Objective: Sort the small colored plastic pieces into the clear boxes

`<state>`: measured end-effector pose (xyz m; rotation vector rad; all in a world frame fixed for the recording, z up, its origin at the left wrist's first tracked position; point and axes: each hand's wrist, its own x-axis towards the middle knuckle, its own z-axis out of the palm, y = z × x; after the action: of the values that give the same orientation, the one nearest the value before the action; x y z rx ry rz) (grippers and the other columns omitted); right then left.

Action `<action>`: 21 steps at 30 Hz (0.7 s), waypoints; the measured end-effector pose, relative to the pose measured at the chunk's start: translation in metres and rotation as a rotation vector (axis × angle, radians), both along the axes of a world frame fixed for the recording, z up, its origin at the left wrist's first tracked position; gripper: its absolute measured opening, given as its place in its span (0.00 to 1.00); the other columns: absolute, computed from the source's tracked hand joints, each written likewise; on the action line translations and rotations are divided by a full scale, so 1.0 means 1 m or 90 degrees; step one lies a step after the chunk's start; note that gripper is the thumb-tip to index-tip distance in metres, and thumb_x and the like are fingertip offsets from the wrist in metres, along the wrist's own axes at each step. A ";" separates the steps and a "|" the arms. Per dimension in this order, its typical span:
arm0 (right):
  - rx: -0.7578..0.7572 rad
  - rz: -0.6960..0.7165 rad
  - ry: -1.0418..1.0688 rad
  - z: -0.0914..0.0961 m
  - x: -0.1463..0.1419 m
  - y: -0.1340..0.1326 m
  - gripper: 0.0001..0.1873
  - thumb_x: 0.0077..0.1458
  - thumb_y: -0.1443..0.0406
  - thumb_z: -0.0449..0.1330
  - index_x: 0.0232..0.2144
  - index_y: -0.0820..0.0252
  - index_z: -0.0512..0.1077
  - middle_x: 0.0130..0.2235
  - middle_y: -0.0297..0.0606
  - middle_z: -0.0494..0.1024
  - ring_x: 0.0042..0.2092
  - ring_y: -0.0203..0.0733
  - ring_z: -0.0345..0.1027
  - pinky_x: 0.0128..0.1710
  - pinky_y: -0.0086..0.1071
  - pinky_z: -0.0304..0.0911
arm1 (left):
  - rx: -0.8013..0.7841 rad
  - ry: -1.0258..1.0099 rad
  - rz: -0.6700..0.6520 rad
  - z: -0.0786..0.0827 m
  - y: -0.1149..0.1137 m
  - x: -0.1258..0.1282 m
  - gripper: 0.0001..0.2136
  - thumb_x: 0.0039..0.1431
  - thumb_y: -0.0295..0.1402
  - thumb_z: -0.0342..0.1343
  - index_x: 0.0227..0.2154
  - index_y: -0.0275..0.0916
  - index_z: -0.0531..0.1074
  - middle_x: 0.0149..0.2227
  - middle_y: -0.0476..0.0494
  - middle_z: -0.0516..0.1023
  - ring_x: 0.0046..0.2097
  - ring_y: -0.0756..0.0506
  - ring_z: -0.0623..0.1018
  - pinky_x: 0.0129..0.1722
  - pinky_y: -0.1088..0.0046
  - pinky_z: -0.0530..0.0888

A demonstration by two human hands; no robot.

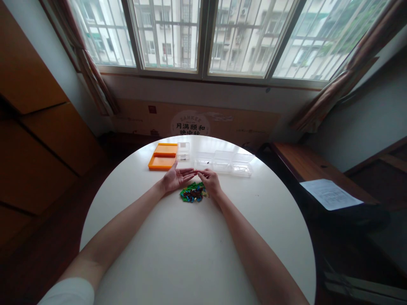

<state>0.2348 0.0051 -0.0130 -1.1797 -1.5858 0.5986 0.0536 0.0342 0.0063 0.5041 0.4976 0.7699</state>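
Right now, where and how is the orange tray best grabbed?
Probably pinch the orange tray by its left wall, coming from the left: that raised edge faces away from the small clear box close on its right and the left hand at its near right corner.

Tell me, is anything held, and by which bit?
I can't tell: the right hand seems to pinch something by the left hand, but it's too small to make out.

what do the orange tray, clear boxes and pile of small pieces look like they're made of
Orange tray: probably opaque plastic, smooth-looking, with even colour and straight raised edges.
Clear boxes: likely glossy transparent plastic; the white table shows through and edges catch light.
Pile of small pieces: perhaps plastic, given bright greens and blues; finish unclear.
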 end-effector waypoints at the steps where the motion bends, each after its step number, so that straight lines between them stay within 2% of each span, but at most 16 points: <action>1: -0.003 0.001 0.000 0.000 0.000 0.000 0.13 0.51 0.62 0.56 0.36 0.59 0.78 0.27 0.37 0.72 0.26 0.34 0.63 0.27 0.27 0.58 | -0.003 -0.005 -0.001 0.000 0.000 0.000 0.34 0.62 0.51 0.32 0.45 0.18 0.66 0.50 0.18 0.68 0.53 0.36 0.70 0.51 0.63 0.71; 21: -0.007 0.007 -0.012 -0.004 0.001 0.002 0.13 0.52 0.64 0.56 0.37 0.60 0.78 0.28 0.38 0.74 0.28 0.36 0.65 0.29 0.28 0.60 | -0.022 -0.025 -0.004 -0.006 0.005 -0.002 0.33 0.61 0.50 0.36 0.45 0.18 0.67 0.49 0.18 0.69 0.53 0.34 0.70 0.48 0.64 0.72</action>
<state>0.2360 0.0076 -0.0168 -1.1886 -1.6081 0.6058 0.0521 0.0391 0.0001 0.4579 0.4709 0.7625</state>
